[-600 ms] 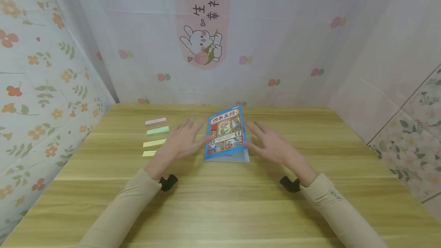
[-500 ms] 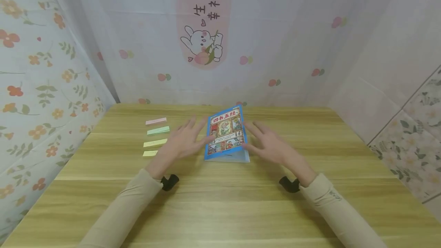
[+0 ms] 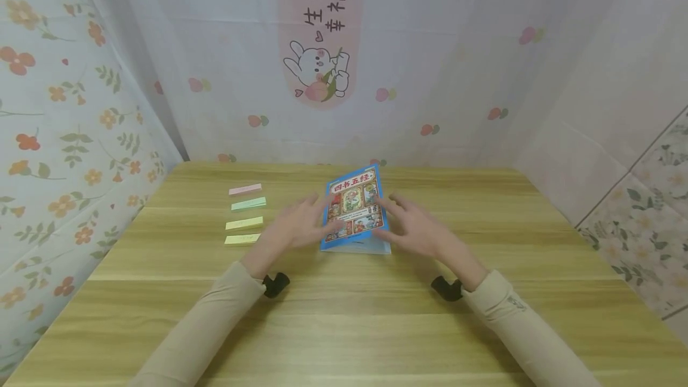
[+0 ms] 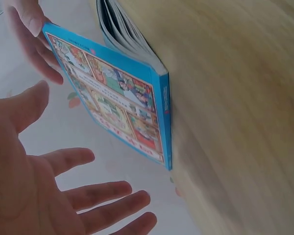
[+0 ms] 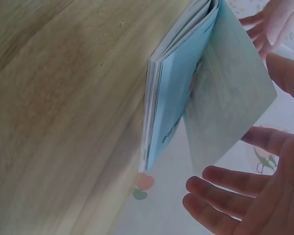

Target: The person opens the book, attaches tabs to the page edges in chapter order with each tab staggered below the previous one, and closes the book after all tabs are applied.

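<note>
- The book is lying on the table between the 2 hands, cover standing ajar; 4 strips are lying leftward.
- The left hand is hovering, fingers spread, holding nothing.
- The right hand is reaching around the cover's free edge, fingers extended; whether it is touching isn't clear.
- The book is probably being light, its cover bendy and slick, its pages creasable; the spine is offering the firmest hold.
- Overhead, the left hand is overlapping the book; the left wrist view is revealing a gap.

On the bench, a paperback lies between left fingers and right fingers; four paper strips lie left of both.
</note>
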`<state>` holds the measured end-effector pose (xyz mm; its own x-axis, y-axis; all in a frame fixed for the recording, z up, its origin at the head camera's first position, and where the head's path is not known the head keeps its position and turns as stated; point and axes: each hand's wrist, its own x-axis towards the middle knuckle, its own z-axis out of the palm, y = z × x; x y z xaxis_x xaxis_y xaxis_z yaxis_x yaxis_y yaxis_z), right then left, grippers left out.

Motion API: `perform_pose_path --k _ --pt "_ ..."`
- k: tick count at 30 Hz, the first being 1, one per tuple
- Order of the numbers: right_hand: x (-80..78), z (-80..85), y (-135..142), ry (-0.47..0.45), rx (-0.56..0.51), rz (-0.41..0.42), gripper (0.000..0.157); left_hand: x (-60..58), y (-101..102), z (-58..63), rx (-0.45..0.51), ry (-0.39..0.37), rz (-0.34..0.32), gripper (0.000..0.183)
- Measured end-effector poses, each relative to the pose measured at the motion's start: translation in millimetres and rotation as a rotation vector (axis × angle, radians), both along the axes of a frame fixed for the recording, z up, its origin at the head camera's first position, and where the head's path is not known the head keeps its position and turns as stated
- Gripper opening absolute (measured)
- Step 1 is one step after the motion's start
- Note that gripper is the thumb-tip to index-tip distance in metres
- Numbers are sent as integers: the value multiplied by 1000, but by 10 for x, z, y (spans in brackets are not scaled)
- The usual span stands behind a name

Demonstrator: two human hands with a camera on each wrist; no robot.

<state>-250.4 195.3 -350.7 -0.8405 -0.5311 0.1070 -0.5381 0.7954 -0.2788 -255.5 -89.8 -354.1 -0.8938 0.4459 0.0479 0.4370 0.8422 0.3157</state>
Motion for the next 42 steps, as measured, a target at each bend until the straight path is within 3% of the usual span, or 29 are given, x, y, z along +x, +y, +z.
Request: perform_pose_path --k 16,28,32,42 --pt "-59 -70 -41 8 83 26 75 -14 162 -43 -75 -69 -30 86" --pt "-70 -113 -111 -85 134 -8 90 -1 215 -100 -131 -93 -49 89" --pt "-71 -131 -109 -103 128 -5 89 0 229 -134 -113 -77 -58 86" --pt "-90 -153 -109 -136 105 -13 88 -13 227 -117 -5 -126 -58 86"
